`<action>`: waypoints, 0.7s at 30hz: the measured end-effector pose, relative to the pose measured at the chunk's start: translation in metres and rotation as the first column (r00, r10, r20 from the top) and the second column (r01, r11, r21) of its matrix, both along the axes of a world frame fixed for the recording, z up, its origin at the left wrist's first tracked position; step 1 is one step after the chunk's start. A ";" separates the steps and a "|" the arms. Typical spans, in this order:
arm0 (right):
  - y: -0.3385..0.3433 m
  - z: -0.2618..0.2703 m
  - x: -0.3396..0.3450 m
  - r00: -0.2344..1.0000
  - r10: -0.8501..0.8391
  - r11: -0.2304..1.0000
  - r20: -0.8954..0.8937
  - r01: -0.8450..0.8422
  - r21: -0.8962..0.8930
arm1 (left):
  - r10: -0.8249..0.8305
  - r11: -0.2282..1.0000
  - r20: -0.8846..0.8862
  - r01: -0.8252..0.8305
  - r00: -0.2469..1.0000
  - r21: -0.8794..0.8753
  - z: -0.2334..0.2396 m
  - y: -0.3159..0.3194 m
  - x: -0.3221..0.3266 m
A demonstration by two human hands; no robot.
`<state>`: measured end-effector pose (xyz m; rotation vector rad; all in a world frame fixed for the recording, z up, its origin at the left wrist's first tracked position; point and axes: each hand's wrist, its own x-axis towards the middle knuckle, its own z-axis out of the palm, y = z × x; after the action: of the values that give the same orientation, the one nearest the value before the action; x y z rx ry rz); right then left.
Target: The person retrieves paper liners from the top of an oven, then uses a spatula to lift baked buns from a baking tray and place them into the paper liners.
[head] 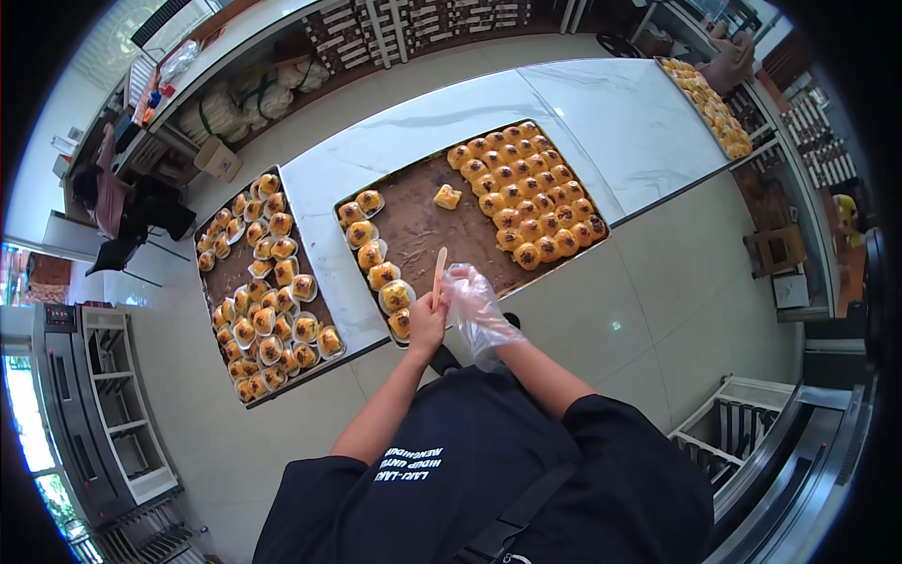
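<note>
My left hand (427,321) is bare and grips a flat wooden stick (440,271), which points up and away from me. Close beside it, my right hand (471,299) wears a clear plastic glove. Its fingers are curled near the stick; whether they hold anything is hidden. Both hands are over the near edge of a middle baking tray (416,225). Glazed buns with dark topping (528,190) fill that tray's right side, packed together. One loose bun (447,197) lies on the bare part. Along the left edge runs a line of buns in white paper cups (371,255).
The trays rest on a marble-patterned table (606,106). A left tray (229,275) carries many cupped buns, some stacked. Another tray of buns (705,106) lies at the far right end. A person (116,197) sits at the left. An oven (67,395) and racks stand around.
</note>
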<state>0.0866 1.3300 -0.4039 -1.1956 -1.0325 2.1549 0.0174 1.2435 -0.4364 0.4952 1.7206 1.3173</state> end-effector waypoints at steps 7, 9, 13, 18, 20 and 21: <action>0.051 -0.036 0.066 0.940 0.311 0.871 0.141 -0.341 0.354 | -0.004 1.000 -0.189 0.000 0.982 -0.022 -0.006 0.033 0.006; 0.070 -0.039 0.089 0.787 0.350 0.579 0.508 -0.608 0.543 | -0.152 0.987 -0.296 0.127 0.943 -0.102 -0.005 0.047 0.008; 0.117 -0.047 0.129 0.498 0.319 0.326 0.807 -0.857 0.400 | -0.303 0.953 -0.489 0.272 0.818 -0.135 -0.017 0.072 0.023; 0.167 -0.064 0.155 0.843 0.265 0.784 0.468 -0.471 0.404 | -0.392 0.911 -0.692 0.361 0.606 -0.200 -0.039 0.095 0.020; 0.182 -0.047 0.154 0.927 0.175 0.879 0.331 -0.299 0.371 | -0.420 0.901 -0.718 0.354 0.556 -0.253 -0.039 0.104 0.025; 0.192 -0.057 0.156 0.936 0.153 0.897 0.318 -0.266 0.353 | -0.448 0.886 -0.743 0.354 0.497 -0.298 -0.040 0.106 0.026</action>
<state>0.2426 1.5215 -0.4613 -1.2593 -1.6994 1.8279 0.0430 1.3497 -0.4760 1.5199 2.1654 0.6401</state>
